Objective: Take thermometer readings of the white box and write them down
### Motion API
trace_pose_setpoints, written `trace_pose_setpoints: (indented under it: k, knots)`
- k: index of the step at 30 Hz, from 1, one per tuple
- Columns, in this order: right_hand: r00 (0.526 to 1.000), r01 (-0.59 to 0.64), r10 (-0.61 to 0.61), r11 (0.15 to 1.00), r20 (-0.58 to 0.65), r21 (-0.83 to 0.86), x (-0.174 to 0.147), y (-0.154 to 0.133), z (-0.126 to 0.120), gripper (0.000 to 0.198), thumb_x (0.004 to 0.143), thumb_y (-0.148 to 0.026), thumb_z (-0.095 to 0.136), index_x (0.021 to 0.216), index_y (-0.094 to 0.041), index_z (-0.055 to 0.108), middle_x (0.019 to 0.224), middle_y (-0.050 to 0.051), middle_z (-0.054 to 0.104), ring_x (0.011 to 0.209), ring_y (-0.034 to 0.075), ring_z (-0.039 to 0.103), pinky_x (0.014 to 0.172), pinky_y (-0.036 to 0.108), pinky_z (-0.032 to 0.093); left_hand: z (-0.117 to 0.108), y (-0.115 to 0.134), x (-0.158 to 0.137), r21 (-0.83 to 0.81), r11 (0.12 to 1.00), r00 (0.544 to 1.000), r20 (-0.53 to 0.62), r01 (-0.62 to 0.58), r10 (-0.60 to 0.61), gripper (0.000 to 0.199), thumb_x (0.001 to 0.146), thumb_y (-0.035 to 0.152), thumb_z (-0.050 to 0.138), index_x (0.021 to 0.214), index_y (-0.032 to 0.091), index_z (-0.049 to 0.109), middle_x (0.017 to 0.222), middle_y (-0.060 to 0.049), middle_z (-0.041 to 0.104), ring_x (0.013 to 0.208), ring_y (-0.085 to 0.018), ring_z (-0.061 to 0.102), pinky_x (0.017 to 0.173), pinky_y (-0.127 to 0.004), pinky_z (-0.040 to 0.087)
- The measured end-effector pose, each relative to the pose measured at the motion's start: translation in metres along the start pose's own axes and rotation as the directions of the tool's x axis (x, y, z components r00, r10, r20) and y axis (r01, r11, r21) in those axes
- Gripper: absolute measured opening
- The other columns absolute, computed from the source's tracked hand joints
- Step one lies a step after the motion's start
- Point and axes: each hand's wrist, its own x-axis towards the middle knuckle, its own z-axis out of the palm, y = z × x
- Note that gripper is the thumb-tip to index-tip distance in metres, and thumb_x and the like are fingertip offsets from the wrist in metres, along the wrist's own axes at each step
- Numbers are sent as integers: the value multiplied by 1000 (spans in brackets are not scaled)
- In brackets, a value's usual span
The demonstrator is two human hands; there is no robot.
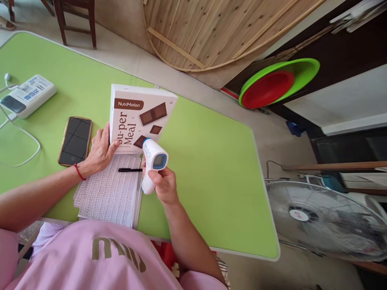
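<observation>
A white and blue infrared thermometer (pixel 152 155) is gripped in my right hand (pixel 165 183), its small screen facing me. Its front end is close to a white NutriMotion box (pixel 145 108) printed with brown chocolate pieces, which stands upright on the green table (pixel 208 169). My left hand (pixel 102 151) holds the box at its lower left edge, thumb on the front face and fingers along the side. Below the box lie sheets of paper (pixel 105 197) covered in handwriting, with a black pen (pixel 130 170) across them.
Left of my left hand lies a phone (pixel 75 141). Farther left is a white power bank (pixel 32 96) with a white cable (pixel 38 149). A floor fan (pixel 302 215) stands beyond the table's right edge. Green and red basins (pixel 269 88) and a round wooden board (pixel 211 32) are behind.
</observation>
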Motion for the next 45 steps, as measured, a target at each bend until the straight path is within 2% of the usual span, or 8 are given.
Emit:
trace_pose_setpoints:
  k: [4,8,25,32,45]
  knots:
    - [999,-36,36,999,23,-21,4,2,6,29,67,-48,80,77,-22,73,71,0,66,63,15,53,62,32,47,0,-1,0,-2,1000,1000,22,-11,11,92,97,83,15,161,20,33,151,-18,48,133,-36,44,115,-61,38]
    - [999,-50,50,998,-5,-44,5,5,10,31,66,-51,79,73,-22,69,65,-1,60,61,14,49,59,31,45,0,-2,1,-5,1000,1000,24,-2,2,94,96,84,15,164,20,29,153,-18,46,134,-37,43,116,-62,36]
    - [999,-36,35,998,-24,-51,7,4,12,27,65,-48,78,71,-24,70,64,-1,59,61,15,47,59,31,44,-2,-1,2,15,1000,999,43,7,-8,96,96,85,13,164,19,27,151,-20,47,134,-37,44,115,-62,37]
    - [998,-57,56,997,-24,-46,7,4,12,27,64,-48,79,71,-24,70,65,-1,60,62,15,47,60,31,43,-3,2,2,18,1000,998,53,22,-23,100,95,86,12,160,13,31,150,-23,47,134,-37,43,115,-60,37]
    - [999,-43,41,997,-26,-69,8,2,13,27,63,-48,79,70,-24,69,65,0,62,62,16,49,59,32,44,0,-5,1,8,1000,999,21,-27,27,87,99,81,19,162,22,31,153,-17,47,132,-35,44,112,-58,38]
